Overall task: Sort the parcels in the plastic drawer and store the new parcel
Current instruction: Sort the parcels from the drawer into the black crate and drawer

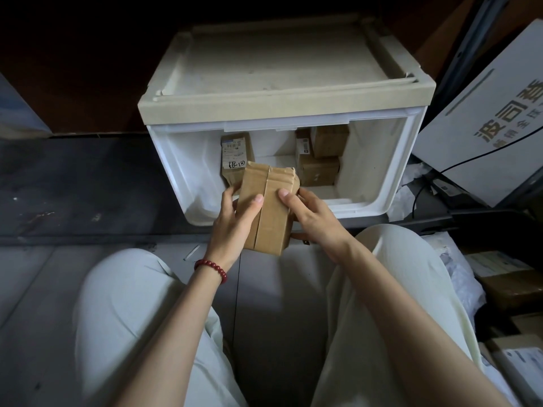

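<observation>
Holding a brown cardboard parcel (269, 210) between both hands, I have it tilted over the near rim of the open white plastic drawer (176, 160), with its far end above the drawer's inside. My left hand (232, 221) grips the parcel's left edge, thumb pressed flat on the top face and the other fingers curled round the side. My right hand (311, 218) grips the right edge, thumb on top; its other fingers are hidden behind the box. Inside the drawer, a labelled parcel (236, 157) with handwriting on it stands at the far left, just behind the one I hold; I cannot tell whether they touch. Several small cardboard boxes (318, 171) are stacked at the far right. A red bead bracelet (211, 267) sits on my left wrist. A white printed carton (484, 127) leans to the right of the drawer unit.
</observation>
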`<state>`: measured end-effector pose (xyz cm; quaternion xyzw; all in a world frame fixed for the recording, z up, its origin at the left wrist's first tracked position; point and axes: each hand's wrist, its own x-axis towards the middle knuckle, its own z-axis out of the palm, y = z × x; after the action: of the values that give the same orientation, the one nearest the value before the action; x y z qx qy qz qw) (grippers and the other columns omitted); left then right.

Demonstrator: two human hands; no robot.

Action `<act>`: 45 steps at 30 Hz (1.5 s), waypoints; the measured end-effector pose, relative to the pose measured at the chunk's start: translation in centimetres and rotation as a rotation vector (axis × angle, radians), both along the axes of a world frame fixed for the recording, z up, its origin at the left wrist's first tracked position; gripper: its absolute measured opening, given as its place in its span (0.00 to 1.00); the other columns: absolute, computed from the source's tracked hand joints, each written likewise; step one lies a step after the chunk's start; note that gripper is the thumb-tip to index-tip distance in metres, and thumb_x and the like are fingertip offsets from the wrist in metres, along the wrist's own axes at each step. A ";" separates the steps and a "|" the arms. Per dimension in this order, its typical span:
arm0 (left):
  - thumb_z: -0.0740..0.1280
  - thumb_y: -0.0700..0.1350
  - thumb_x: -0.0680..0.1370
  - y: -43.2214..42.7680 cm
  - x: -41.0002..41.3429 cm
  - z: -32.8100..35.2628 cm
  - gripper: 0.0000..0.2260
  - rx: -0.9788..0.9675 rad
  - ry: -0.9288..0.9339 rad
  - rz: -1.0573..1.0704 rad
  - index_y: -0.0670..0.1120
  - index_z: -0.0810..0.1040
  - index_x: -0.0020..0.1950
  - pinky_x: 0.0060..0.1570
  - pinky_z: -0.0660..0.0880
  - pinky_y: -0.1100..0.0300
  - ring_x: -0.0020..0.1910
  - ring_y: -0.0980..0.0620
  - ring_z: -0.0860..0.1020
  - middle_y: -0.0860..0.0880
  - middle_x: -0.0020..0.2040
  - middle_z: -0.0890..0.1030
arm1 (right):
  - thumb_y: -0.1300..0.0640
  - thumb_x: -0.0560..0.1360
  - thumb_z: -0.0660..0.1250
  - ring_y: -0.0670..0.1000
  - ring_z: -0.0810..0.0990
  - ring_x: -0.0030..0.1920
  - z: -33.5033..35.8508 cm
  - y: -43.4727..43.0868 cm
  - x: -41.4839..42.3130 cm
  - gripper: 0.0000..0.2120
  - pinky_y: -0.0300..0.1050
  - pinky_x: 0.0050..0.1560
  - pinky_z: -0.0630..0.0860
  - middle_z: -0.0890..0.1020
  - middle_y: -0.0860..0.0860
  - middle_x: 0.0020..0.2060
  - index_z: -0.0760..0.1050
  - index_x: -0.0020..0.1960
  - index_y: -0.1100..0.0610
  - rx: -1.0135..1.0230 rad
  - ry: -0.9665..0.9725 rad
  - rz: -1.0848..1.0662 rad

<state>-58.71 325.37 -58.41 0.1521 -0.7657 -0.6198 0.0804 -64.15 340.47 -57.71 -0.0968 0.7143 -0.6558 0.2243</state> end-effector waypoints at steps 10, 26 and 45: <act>0.61 0.64 0.69 0.0 -0.3 -0.2 0.33 0.081 -0.016 -0.005 0.53 0.64 0.71 0.47 0.77 0.56 0.51 0.55 0.78 0.53 0.57 0.78 | 0.47 0.82 0.55 0.47 0.78 0.54 -0.2 0.2 -0.3 0.16 0.38 0.46 0.76 0.77 0.45 0.52 0.68 0.67 0.51 -0.008 -0.001 -0.007; 0.72 0.57 0.72 6.1 -4.3 5.4 0.31 -0.234 0.184 -0.133 0.57 0.62 0.71 0.55 0.73 0.58 0.58 0.58 0.74 0.62 0.56 0.73 | 0.58 0.81 0.59 0.50 0.79 0.57 4.1 7.4 -3.5 0.15 0.53 0.57 0.79 0.77 0.50 0.61 0.67 0.67 0.55 0.089 0.380 -0.412; 0.72 0.52 0.73 25.7 -8.5 7.3 0.29 -0.372 0.288 -0.531 0.59 0.64 0.71 0.47 0.75 0.69 0.51 0.63 0.72 0.52 0.64 0.72 | 0.51 0.83 0.56 0.49 0.80 0.54 4.1 26.6 -0.6 0.08 0.56 0.55 0.79 0.79 0.47 0.55 0.69 0.61 0.48 0.037 0.298 -0.906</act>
<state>-67.24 351.04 -51.08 -0.1584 -0.8591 -0.4841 0.0501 -64.75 367.04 -53.64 0.1354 0.7206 -0.6537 -0.1875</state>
